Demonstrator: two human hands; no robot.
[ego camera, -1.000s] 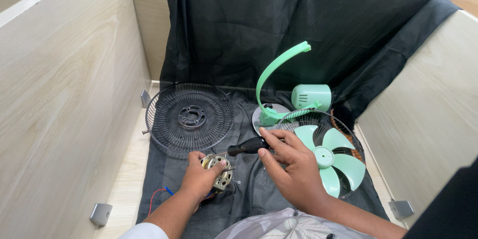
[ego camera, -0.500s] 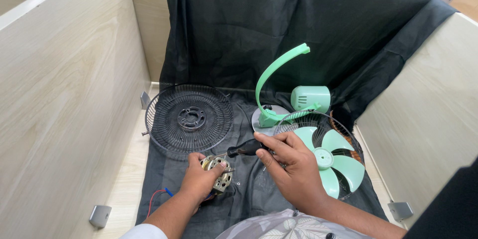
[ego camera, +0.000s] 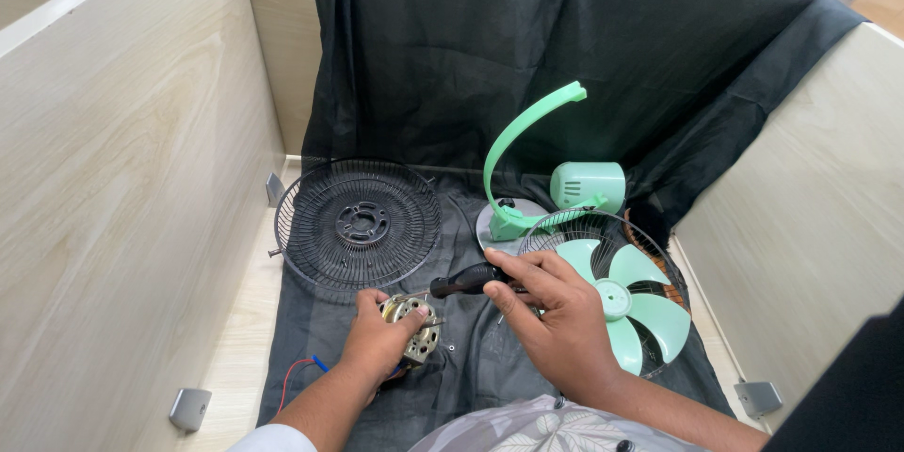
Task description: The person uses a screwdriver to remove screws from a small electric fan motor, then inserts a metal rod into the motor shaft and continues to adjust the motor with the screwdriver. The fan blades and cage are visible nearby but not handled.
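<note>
One head-worn camera looks steeply down, close over the black cloth [ego camera: 490,367] (wooden walls [ego camera: 122,179] around).

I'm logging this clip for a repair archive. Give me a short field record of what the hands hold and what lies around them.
left hand: grips a small fan motor, red and blue wires trailing below
right hand: holds a black-handled screwdriver, tip toward the motor
surface: black cloth inside a wooden enclosure
left of hands: black fan grille
right of hands: green fan blade lying on a second grille
behind: green curved stand, green motor cover
</note>
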